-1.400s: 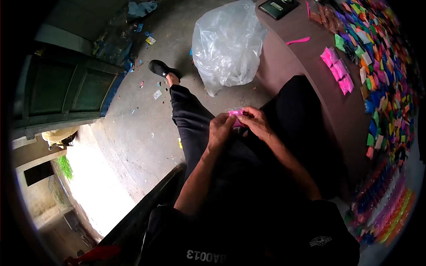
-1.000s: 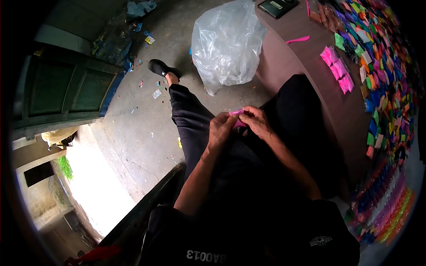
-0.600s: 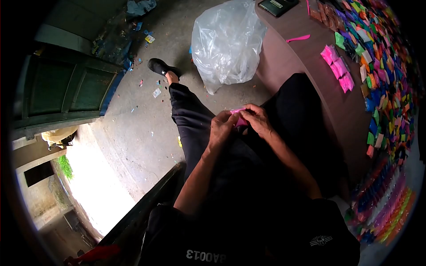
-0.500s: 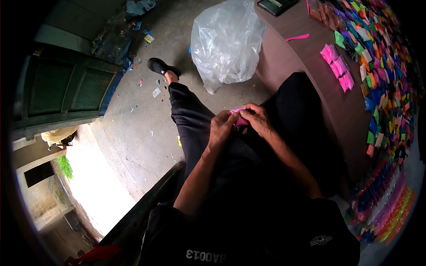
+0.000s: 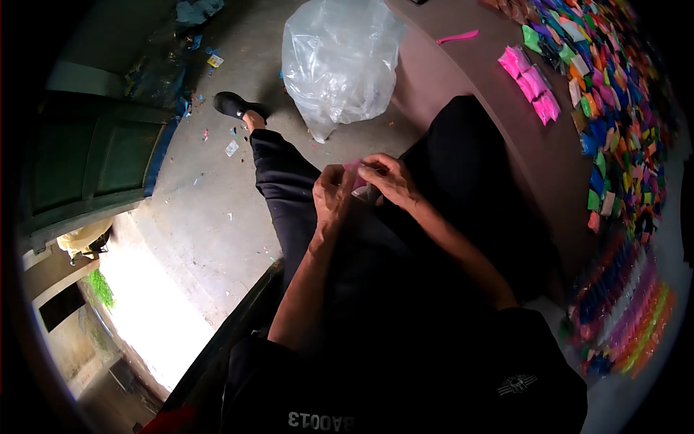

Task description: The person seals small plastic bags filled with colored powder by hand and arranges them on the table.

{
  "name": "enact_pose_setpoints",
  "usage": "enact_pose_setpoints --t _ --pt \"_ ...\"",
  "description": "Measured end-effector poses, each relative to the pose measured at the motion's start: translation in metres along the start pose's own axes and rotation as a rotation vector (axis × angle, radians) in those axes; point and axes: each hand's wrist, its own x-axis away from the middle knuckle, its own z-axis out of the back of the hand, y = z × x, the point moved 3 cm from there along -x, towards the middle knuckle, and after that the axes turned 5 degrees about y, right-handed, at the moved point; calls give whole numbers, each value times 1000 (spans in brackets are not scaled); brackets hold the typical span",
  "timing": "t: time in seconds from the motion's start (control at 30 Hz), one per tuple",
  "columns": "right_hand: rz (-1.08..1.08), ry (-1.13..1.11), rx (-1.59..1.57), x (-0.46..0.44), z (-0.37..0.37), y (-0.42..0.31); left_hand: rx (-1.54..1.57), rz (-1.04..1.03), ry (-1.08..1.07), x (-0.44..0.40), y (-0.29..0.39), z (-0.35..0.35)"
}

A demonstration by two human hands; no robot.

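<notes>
Packet (image 5: 356,178), pink, is off the table (image 5: 553,163), over the person's black trousers (image 5: 282,172) and left of the table's curved edge. The left hand (image 5: 331,192) and right hand (image 5: 390,179) meet there, fingers of both pinching the packet; they cover part of it, so its contents cannot be made out. On the table, a little in from that edge, lies a strip of three pink packets (image 5: 531,84); a pink knife-shaped tool (image 5: 459,36) lies farther up the tabletop. Small packets (image 5: 622,116) in many colours crowd the table's right side, and blurred rows of shiny strips (image 5: 627,312) lie near its lower right end. A clear plastic bag (image 5: 340,65) bulges on the floor (image 5: 217,188) just left of the table. Well left of the table are a black shoe (image 5: 230,105), scattered scraps (image 5: 231,148) and a green door (image 5: 119,159).
</notes>
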Motion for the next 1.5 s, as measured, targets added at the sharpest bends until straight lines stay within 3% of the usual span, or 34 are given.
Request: enact_pose_setpoints --t 0.03,0.1,0.23,0.3,0.37,0.43,0.6,0.83,0.93,1.0,1.17,1.3,1.37,1.5 --pt "-5 6 2 6 2 -17 -68 -91 11 1 0 -1" --pt "-142 -97 32 13 1 -38 -13 -63 -48 6 10 -3" --pt "-68 -81 59 8 3 -25 -81 -65 -118 13 30 -5" --pt "-179 -5 -27 8 3 -19 -135 -122 -95 11 30 -3" --pt "-66 -3 -42 -3 5 3 14 47 -106 11 27 -3" --pt "-145 80 -136 4 5 -9 -26 24 -87 7 18 -2" --pt "-74 17 -34 1 9 0 -3 128 -200 7 11 -5" --pt "-67 -39 21 0 5 -1 63 78 -180 2 -1 -1" --pt "-80 -36 31 0 8 0 100 168 -182 7 8 -3" --pt "-100 -36 30 1 9 6 293 322 -179 16 26 -4" --pt "5 -65 28 -2 5 13 260 211 -186 3 -10 -2" --pt "-38 -115 90 0 6 3 314 131 -192 2 -10 -1" --pt "-174 -61 -19 6 3 -11 322 159 -179 2 -10 -3" --pt "-68 -45 -17 1 6 4 294 251 -144 8 5 -3"
